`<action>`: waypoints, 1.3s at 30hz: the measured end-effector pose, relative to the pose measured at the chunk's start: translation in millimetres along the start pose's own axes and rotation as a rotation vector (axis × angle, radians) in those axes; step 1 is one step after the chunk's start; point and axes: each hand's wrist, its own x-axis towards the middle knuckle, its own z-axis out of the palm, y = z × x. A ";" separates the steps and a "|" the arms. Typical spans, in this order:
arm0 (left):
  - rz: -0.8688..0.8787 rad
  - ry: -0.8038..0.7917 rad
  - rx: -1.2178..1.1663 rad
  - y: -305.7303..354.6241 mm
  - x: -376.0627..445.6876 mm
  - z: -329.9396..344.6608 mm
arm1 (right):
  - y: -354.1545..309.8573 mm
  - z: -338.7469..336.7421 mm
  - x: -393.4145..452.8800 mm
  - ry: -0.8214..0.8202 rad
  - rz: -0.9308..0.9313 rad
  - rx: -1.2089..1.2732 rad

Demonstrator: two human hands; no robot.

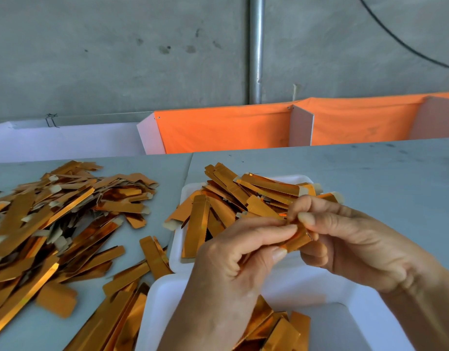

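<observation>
Table [370, 171], grey, stretching away beyond both hands. Loose heap of gold strips [66, 214] sprawling well off to the left of the left hand [233, 269]. Near white tray [332, 292] right beneath the hands, more strips lying in it. Far white tray [176, 249] just past the fingertips, piled high too. Left hand curled, pinching one folded gold strip [298, 241]; right hand [357, 247] pinching the same piece from the other side, held between them, above the near white tray.

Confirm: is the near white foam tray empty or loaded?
Loaded: shiny gold card strips lie inside the white foam tray, partly behind the left hand.
</observation>
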 end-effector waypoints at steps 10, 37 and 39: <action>-0.133 0.031 -0.027 3.5 -0.5 0.8 | -0.6 3.0 0.6 0.012 -0.036 -0.120; -0.448 0.515 -0.173 -8.2 0.8 1.5 | 23.6 50.7 16.3 0.234 0.107 -1.012; -0.487 0.530 -0.165 -8.0 1.0 0.3 | 30.3 54.9 18.1 0.248 0.074 -1.134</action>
